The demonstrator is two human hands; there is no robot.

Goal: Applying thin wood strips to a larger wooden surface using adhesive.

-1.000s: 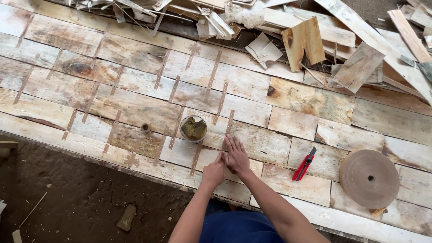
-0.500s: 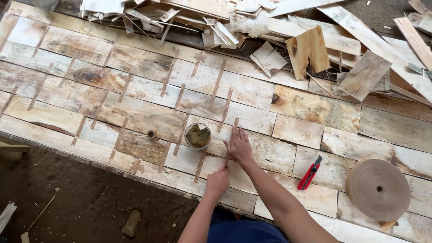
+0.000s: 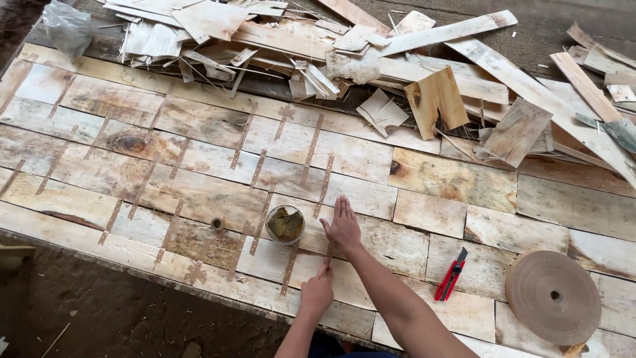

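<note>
Both hands work one tape strip (image 3: 329,254) at the sheet's six o'clock edge: right hand (image 3: 342,225) spread flat, left hand (image 3: 317,292) pinching its lower end, so pressing evenly along it seems best.

Tape strip (image 3: 329,255) under both hands, mostly hidden.

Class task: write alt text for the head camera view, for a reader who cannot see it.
Seen from above, a person's right hand lies flat and the left hand presses a strip of brown tape on a sheet of pieced wood veneer. A small pot, red utility knife and tape roll lie nearby; scrap veneer is piled beyond.
</note>
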